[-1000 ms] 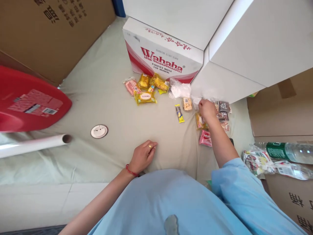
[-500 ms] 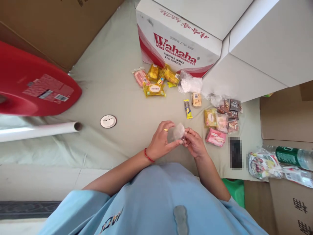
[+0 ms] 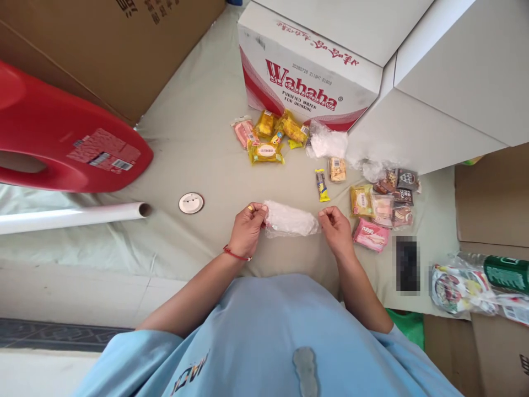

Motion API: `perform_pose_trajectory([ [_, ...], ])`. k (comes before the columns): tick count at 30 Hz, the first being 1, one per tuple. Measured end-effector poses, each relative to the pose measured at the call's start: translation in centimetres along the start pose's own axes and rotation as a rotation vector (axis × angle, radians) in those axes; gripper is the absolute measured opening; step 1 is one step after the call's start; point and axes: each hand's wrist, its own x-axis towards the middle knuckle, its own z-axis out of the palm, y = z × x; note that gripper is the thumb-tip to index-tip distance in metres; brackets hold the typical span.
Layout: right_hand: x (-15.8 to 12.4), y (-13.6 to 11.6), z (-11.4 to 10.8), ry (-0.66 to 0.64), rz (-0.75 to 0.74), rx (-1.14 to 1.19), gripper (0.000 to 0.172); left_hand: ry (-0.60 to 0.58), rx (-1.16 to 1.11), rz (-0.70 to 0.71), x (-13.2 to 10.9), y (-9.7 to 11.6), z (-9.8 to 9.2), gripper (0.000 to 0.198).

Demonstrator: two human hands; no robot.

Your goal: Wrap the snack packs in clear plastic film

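Stretched between my two hands is a crinkled plastic bag (image 3: 290,219), whitish and partly see-through, in the middle of the cloth-covered surface. My left hand (image 3: 247,230) pinches its left end between thumb and fingers. At the opposite end, my right hand (image 3: 336,230) pinches the right edge. Just beyond the bag lie a small yellow-wrapped bar (image 3: 322,185) and a wrapped square biscuit (image 3: 337,169). To the right of my right hand sits a pink Nabati packet (image 3: 371,235), below a yellow snack packet (image 3: 361,201) and several brown ones.
Several wrapped cakes (image 3: 266,153) and a white plastic bag (image 3: 329,143) lie before the Wahaba carton (image 3: 306,77). A round pin badge (image 3: 191,203), a white tube (image 3: 74,216) and a red jug (image 3: 74,132) are at left. A green-labelled bottle (image 3: 506,272) is far right.
The bag, bunched up between my hands before, is now spread out sideways. My left hand has moved left and my hands are farther apart. The whole view has shifted slightly.
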Motion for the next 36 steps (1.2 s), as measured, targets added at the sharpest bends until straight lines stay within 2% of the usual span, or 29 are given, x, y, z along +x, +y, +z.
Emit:
perform_pose_trajectory([
  [2,-1.0,-0.3,0.1,0.067,-0.260,-0.211,0.021,0.014,0.015,-0.016,0.2,-0.1,0.3,0.046],
  [4,-1.9,-0.7,0.6,-0.027,-0.467,-0.348,0.022,0.007,0.018,-0.017,0.2,-0.1,0.8,0.048],
  [6,-2.3,-0.9,1.5,-0.170,-0.574,-0.428,0.033,-0.028,0.006,-0.013,0.1,-0.1,1.2,0.050],
  [8,-2.1,-0.6,2.5,-0.250,-0.582,-0.452,0.030,-0.072,-0.012,-0.015,-0.1,-0.1,1.5,0.051],
  [11,-1.1,-0.1,3.1,-0.319,-0.525,-0.386,0.016,-0.122,-0.044,-0.017,-0.3,-0.1,1.3,0.051],
  [14,-0.3,-0.2,2.4,-0.384,-0.423,-0.241,0.016,-0.132,-0.062,-0.015,-0.2,0.1,0.2,0.051],
  [18,-0.1,-0.6,1.4,-0.309,-0.153,0.051,0.026,-0.081,-0.020,0.010,0.1,0.7,-1.5,0.049],
  [21,-0.5,-0.7,1.6,-0.248,-0.016,0.236,0.031,-0.108,0.011,-0.042,0.0,1.1,-1.7,0.053],
  [25,-1.2,-1.1,2.3,-0.194,0.087,0.514,0.037,-0.232,0.113,-0.057,-0.7,0.6,-0.8,0.066],
  [29,-1.8,-1.8,2.1,-0.233,0.212,0.808,0.039,-0.393,0.208,-0.041,-1.6,-0.6,0.7,0.064],
  [31,-1.9,-1.8,1.8,-0.239,0.238,0.886,0.040,-0.468,0.142,-0.064,-2.0,-1.0,1.7,0.072],
  [34,-2.1,-1.7,1.6,-0.240,0.253,0.879,0.042,-0.593,-0.024,-0.114,-2.5,-1.2,3.2,0.089],
  [36,-2.2,-1.7,1.7,-0.256,0.251,0.860,0.043,-0.646,-0.085,-0.149,-2.6,-1.2,4.1,0.087],
])
